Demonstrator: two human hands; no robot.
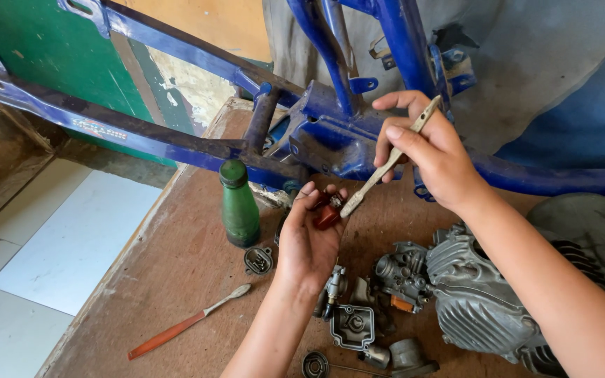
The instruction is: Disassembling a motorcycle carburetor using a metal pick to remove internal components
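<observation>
A scuffed blue tubular steel motorcycle frame (197, 143) lies across the far side of a worn brown wooden workbench (176, 273), its painted tubes chipped and grimy. The bench's left edge runs diagonally down toward pale floor tiles (57, 238); the strip of board along that edge is the most open stretch. At the right sits a dull grey cast-metal finned engine cylinder (477, 301), ribbed and rounded, crowding the near right corner. Just left of it lies a grey metal carburettor body (400, 273), with a shallow squarish metal float bowl (351, 325) and other small metal fittings packed close below the wrists.

A dark green plastic bottle (238, 204) stands upright just in front of the frame, near the left hand. An old toothbrush with an orange-red handle (189, 322) lies flat on the open board, well apart from the hands.

The left hand (309, 241), palm up, curls its fingers around a small reddish-brown rounded part (328, 213), held above the bench in front of the frame. The right hand (432, 150) pinches a pale, grimy toothbrush (390, 162), its bristle end touching that part.
</observation>
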